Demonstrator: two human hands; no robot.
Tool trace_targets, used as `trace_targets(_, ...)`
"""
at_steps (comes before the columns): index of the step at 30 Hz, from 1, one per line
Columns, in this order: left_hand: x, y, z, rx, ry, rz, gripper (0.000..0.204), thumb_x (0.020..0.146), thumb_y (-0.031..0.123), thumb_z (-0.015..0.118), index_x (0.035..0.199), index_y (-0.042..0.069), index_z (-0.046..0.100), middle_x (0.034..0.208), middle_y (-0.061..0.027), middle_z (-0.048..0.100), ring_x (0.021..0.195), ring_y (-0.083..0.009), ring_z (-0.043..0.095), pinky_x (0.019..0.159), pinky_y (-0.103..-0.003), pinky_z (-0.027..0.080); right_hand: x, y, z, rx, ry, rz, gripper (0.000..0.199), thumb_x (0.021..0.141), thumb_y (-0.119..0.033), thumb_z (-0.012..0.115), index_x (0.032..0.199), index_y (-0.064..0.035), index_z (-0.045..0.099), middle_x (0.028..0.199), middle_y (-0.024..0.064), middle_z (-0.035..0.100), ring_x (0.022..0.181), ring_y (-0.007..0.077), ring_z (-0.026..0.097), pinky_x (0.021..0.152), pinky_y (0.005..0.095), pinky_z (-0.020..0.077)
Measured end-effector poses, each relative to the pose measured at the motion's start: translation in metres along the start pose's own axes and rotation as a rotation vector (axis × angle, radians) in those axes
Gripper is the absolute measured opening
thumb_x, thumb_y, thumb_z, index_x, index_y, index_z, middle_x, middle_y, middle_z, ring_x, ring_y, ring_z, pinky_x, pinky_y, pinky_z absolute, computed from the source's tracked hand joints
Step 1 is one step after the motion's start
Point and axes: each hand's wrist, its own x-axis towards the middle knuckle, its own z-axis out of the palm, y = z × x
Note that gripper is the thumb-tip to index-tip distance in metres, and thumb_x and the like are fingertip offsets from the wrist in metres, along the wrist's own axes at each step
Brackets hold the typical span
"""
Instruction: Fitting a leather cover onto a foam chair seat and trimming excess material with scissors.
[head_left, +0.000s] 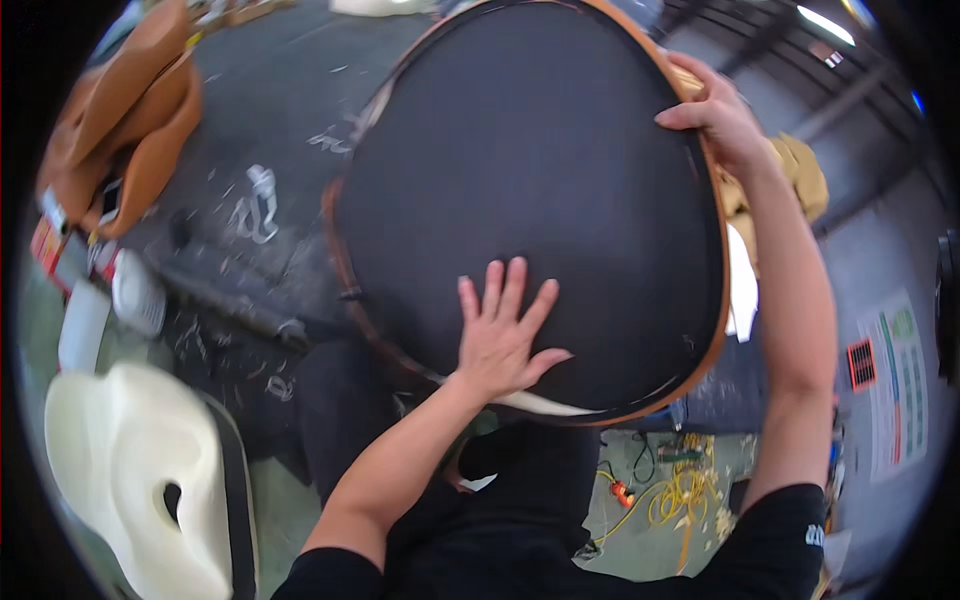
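A person in a black T-shirt works on a broad, rounded panel [530,170], held just beyond the lap and in front of a dark worktable [280,65]. Its flat black face is turned up toward the wearer, a brown rim [721,310] curling round the edge and a pale strip [548,404] showing at the near side. Slightly longer than wide, its long axis appears to run away from the body, the near end leaning a little right.

The left hand [503,345] lies flat on the black face, fingers spread and pointing away; the right hand [722,112] clasps the far right edge, thumb on the face, fingers around the rim. The two hands are well apart.

At lower left stands a cream foam form [140,470]; at lower right, yellow cord [680,495] tangles on the floor. Farther off, white scraps [262,200] litter the table near a folded brown cover [130,115] at far left.
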Motion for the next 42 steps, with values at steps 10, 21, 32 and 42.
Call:
trace_targets(10,0.003,-0.004,-0.007,0.221,-0.412,0.055,0.082,0.091,0.065,0.062,0.154,0.014,0.048,0.166,-0.0147,0.035,0.155,-0.0358,0.029,0.116,-0.076,0.019,-0.124,0.345,0.003,0.536,0.227,0.476,0.052,0.081,0.0,0.066,0.133,-0.0025,0.061,0.098,0.0082,0.066,0.091,0.0198,0.065,0.077,0.0372,0.0549)
trace_targets(21,-0.076,0.024,-0.028,-0.425,-0.175,-0.903,0.096,0.105,0.031,0.06,0.163,-0.005,-0.007,0.171,-0.0283,0.005,0.159,-0.0396,0.007,0.129,-0.045,0.008,-0.241,0.444,0.095,0.813,0.354,0.782,0.041,0.093,-0.01,0.072,0.13,0.002,0.057,0.111,0.0144,0.069,0.093,0.0221,0.072,0.076,0.0384,0.0613)
trace_targets(32,0.118,-0.169,-0.017,-0.274,-0.391,-0.417,0.093,0.097,0.016,0.073,0.166,0.004,0.012,0.168,-0.0215,0.028,0.151,-0.0306,0.037,0.122,-0.038,0.03,-0.296,0.347,0.265,0.768,0.799,0.86,0.064,0.089,-0.014,0.075,0.139,0.0027,0.037,0.123,0.0231,0.066,0.115,0.0331,0.067,0.099,0.0446,0.0537)
trace_targets(42,-0.001,-0.121,0.033,0.567,-0.733,-0.251,0.076,0.101,0.047,0.061,0.163,0.014,0.032,0.173,-0.0179,0.017,0.159,-0.0423,0.015,0.119,-0.072,0.017,-0.341,0.421,0.134,-0.259,0.591,0.673,0.017,0.086,-0.015,0.063,0.094,-0.0054,0.074,0.099,0.0214,0.073,0.091,0.0399,0.072,0.079,0.0479,0.0579)
